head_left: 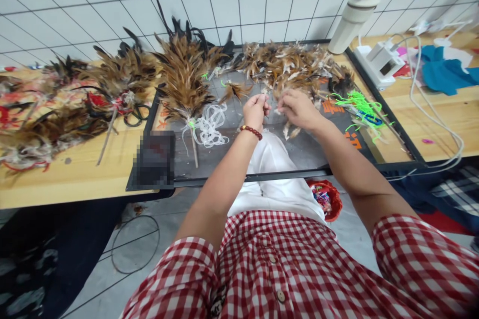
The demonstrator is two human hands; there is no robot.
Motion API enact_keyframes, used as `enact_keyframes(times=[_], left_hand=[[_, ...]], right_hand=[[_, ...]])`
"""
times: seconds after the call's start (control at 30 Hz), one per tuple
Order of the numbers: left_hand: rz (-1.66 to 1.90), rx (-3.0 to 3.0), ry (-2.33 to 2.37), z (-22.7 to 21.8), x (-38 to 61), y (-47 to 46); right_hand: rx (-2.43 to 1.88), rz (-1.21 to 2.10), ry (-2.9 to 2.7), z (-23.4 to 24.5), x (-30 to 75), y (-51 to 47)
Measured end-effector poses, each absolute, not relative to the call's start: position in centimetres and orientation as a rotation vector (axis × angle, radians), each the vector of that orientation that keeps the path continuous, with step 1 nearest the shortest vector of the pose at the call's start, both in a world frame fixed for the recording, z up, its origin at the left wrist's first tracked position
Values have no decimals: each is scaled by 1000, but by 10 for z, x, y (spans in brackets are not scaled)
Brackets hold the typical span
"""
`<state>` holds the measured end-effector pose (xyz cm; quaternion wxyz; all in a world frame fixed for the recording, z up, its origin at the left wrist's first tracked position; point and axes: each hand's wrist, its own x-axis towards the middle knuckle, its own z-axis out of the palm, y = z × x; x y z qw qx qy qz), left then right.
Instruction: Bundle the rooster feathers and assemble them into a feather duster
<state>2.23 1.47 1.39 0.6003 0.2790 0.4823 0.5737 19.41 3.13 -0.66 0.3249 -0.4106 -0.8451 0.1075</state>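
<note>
Over the dark clear-covered board, my left hand (pixel 256 110) is closed in a pinch, a beaded bracelet (pixel 251 132) on its wrist. What sits between its fingertips is too small to make out. Just right of it, my right hand (pixel 298 108) has its fingertips closed on what looks like a small pale feather. A heap of loose brown feathers (pixel 290 62) lies behind both hands. To the left rests a brown-and-black feather duster (pixel 186 77) with a thin stick handle (pixel 194 147). White plastic strips (pixel 213 125) lie beside it, and a small feather tuft (pixel 235 91) lies nearer my left hand.
More feather bundles (pixel 125 72) and black scissors (pixel 137 115) lie at left. Green strings (pixel 361 104) are on the board's right side. A bottle (pixel 354 21), a power strip (pixel 377 66) and a white cable (pixel 430 109) stand farther right. Below the edge sits a red basket (pixel 337 203).
</note>
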Motion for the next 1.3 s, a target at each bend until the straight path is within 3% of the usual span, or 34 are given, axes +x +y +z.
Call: enact_keyframes(times=[0.23, 0.57, 0.77, 0.9, 1.03, 1.13, 1.3], left_hand=[[1315, 651, 1033, 10, 29, 14], [1171, 687, 843, 11, 30, 5], [1227, 592, 875, 9, 27, 13], [1350, 551, 950, 8, 20, 22], [1412, 588, 1024, 7, 17, 25], [1370, 657, 1026, 6, 22, 22], [1352, 704, 1024, -1, 33, 18]], right_hand=[[-986, 1082, -1269, -7, 165, 26], [-995, 1383, -1001, -1, 160, 20], [-1096, 1252, -1260, -4, 164, 20], [-1065, 877, -1910, -8, 181, 27], [-888, 731, -2417, -6, 196, 32], [-940, 677, -2297, -2, 191, 29], [-998, 952, -1407, 1, 164, 20]])
